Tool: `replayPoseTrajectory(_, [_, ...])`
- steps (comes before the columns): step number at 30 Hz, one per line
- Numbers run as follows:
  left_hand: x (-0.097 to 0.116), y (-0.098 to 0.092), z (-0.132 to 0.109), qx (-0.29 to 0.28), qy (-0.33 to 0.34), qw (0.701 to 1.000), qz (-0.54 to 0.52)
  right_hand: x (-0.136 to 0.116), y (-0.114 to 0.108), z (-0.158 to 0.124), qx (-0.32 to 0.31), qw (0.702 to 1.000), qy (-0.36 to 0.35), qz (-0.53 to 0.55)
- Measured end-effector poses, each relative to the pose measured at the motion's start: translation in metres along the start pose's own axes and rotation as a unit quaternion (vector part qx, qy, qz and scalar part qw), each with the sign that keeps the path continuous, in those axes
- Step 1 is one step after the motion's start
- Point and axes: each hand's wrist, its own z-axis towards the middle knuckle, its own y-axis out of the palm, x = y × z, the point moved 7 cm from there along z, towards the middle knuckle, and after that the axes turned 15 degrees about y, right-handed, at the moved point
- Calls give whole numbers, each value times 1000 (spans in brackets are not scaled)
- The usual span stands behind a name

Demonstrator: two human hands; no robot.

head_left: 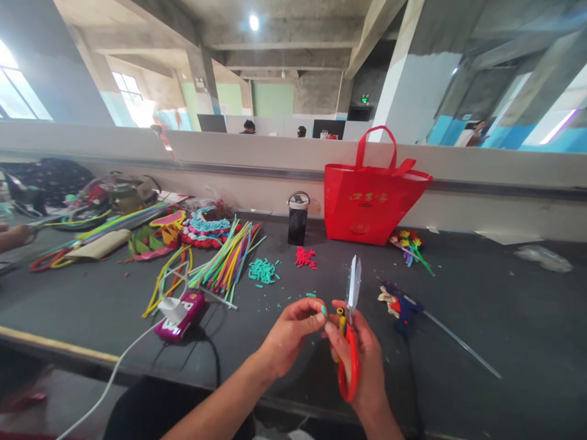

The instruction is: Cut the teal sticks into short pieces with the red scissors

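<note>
My left hand [290,337] is closed in a pinch on a small teal piece [323,310], held just above the dark table. My right hand [369,360] is closed round red-handled scissors [353,354], whose blades [353,284] point up and away from me. A small yellow rolled-looking piece [342,324] also sits among its fingers; its kind is unclear. The fingertips of both hands are close together. Beyond them lie a pile of short teal pieces [262,271] and a smaller pile of red pieces [305,257].
Long coloured sticks [229,253] lie at left, behind a purple box [183,315] with a white charger and cable. A black-and-white lantern-like device [298,223] and a red bag [369,201] stand behind. A blue glue gun [404,308] lies right. Another person's hand [13,237] shows far left.
</note>
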Motion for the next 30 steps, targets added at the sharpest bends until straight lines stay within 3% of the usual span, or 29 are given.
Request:
replayPoseTrajectory(5, [-4, -7, -1, 5, -9, 1000, 14, 7, 0, 3, 8, 1000, 13, 15])
replayPoseTrajectory(15, [-11, -17, -4, 73, -17, 996, 53, -2, -1, 0, 54, 995, -84, -12])
replayPoseTrajectory(21, [3, -15, 0, 95, 5, 994, 57, 1, -1, -2, 40, 995, -85, -25])
replayPoseTrajectory(25, [11, -13, 2, 72, 22, 993, 88, 2, -10, -1, 70, 993, -80, -42])
replayPoseTrajectory(30, [-3, -12, -3, 24, -25, 985, 169, -5, -10, 3, 49, 995, -77, -26])
